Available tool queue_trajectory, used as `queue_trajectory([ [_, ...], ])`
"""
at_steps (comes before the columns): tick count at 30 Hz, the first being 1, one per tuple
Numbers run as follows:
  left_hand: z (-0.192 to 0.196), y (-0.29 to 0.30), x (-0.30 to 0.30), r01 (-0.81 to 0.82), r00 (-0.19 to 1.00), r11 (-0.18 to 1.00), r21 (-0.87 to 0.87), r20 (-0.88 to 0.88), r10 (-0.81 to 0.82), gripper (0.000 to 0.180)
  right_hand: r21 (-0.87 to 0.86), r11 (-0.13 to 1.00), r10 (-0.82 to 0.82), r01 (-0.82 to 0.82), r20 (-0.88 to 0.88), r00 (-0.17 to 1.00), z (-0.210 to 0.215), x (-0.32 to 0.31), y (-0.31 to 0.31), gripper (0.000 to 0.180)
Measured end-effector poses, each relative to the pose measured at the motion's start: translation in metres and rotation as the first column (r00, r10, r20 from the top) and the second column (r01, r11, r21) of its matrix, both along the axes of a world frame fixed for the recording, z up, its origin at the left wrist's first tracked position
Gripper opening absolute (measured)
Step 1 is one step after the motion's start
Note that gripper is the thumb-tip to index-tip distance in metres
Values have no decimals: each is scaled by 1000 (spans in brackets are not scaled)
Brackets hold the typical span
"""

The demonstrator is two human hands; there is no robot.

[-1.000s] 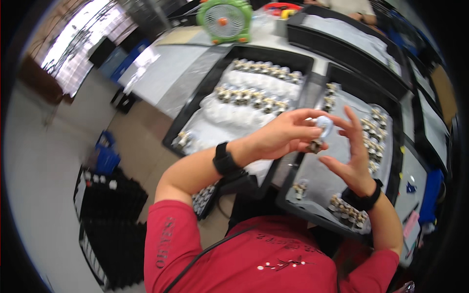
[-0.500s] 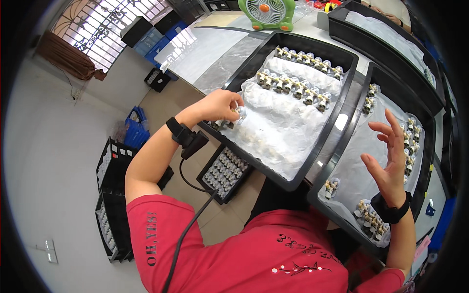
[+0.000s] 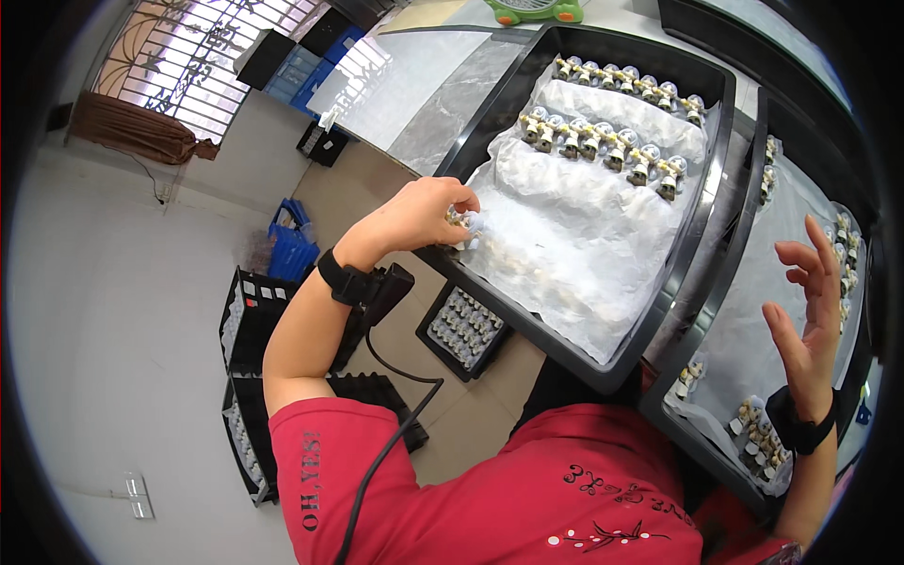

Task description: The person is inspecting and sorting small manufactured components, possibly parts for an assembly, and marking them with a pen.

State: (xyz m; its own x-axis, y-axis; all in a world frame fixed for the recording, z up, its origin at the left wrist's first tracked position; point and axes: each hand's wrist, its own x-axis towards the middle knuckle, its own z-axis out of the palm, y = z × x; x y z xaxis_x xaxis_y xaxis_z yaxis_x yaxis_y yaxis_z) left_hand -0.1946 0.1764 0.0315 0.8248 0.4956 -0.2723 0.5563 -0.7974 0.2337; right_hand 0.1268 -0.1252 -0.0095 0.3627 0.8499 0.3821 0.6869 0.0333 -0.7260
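Observation:
My left hand (image 3: 421, 215) is closed at the left edge of a black tray (image 3: 713, 240), its fingertips pinching a small figurine (image 3: 468, 226) with a clear, whitish round top. White tissue paper (image 3: 584, 221) lines this tray. Across it run two rows of similar small figurines (image 3: 590, 141) with yellow and dark parts. My right hand (image 3: 812, 320) hovers over a second black tray (image 3: 699, 330), fingers apart and nothing in them. In that tray, more figurines (image 3: 758, 435) lie grouped at the near end, and others stand along its right side, partly behind my hand.
A green fan (image 3: 534, 9) stands at the table's far side, cut off by the picture's edge. Below the table sits a crate of white-topped pieces (image 3: 464, 327). Stacked black crates (image 3: 247, 424) and a blue bag (image 3: 292, 247) are to the left. A cable (image 3: 391, 428) runs from my left wrist.
The view has shifted, so the trays and both hands sit farther right in the picture, and the fan is mostly cut off. The left hand keeps its pinch; the right stays open.

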Motion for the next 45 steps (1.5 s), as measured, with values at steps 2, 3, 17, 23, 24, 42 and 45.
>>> queue_trajectory([
  [2, -1, 1, 1, -5, 1000, 1000, -14, 14, 6, 28, -7, 1000, -13, 13, 9, 1000, -3, 2, 0, 77],
  [3, -3, 3, 1, -5, 1000, 1000, -19, 9, 6, 28, -9, 1000, -26, 26, 27, 999, -4, 3, 1, 77],
  [17, -12, -1, 8, -37, 997, 999, -39, -71, 34, 33, -51, 998, -26, 29, 70, 997, -9, 9, 1, 76],
  [23, -8, -1, 11, -75, 993, 996, -54, -98, 69, 33, -19, 1000, 20, -19, 44, 999, -1, 7, 0, 70],
  [24, -7, -1, 10, -71, 994, 996, -51, -91, 66, 33, -37, 999, 27, -25, 61, 998, 1, 7, -1, 65],
  [42, -37, 40, 60, 83, 945, 982, -171, -300, -132, 25, -43, 993, 111, -108, 93, 989, 9, -7, 3, 31],
  [45, -37, 38, 64, 63, 913, 985, -161, -389, -122, 26, -52, 992, 120, -115, 98, 988, 11, -7, 3, 30],
])
